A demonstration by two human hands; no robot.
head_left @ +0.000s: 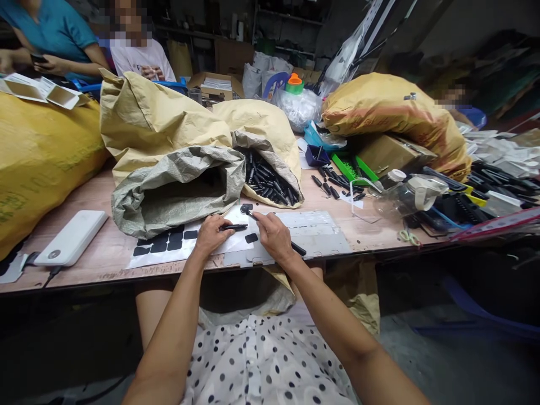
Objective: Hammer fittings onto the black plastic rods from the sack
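My left hand (210, 235) is closed around the end of a slim black pen-like piece (234, 227), which points right, low over the table. My right hand (273, 235) grips a small hammer (245, 208) by its shaft; its round dark head sticks out beyond the fingers, and the black handle end shows behind the palm. Between the hands a dark rounded square patch (251, 238) lies on a white sheet. More such patches (159, 243) are laid in rows left of my left hand. Under my right hand is a grey flat board (310, 230).
Behind my hands lie an open-mouthed sack (177, 191) and another sack (268, 121) spilling black parts (270, 183). A white power bank (72, 237) is at left. Rightward are a green tray (352, 169), a clear jug (415, 197) and scissors (409, 237). Other people sit across the table.
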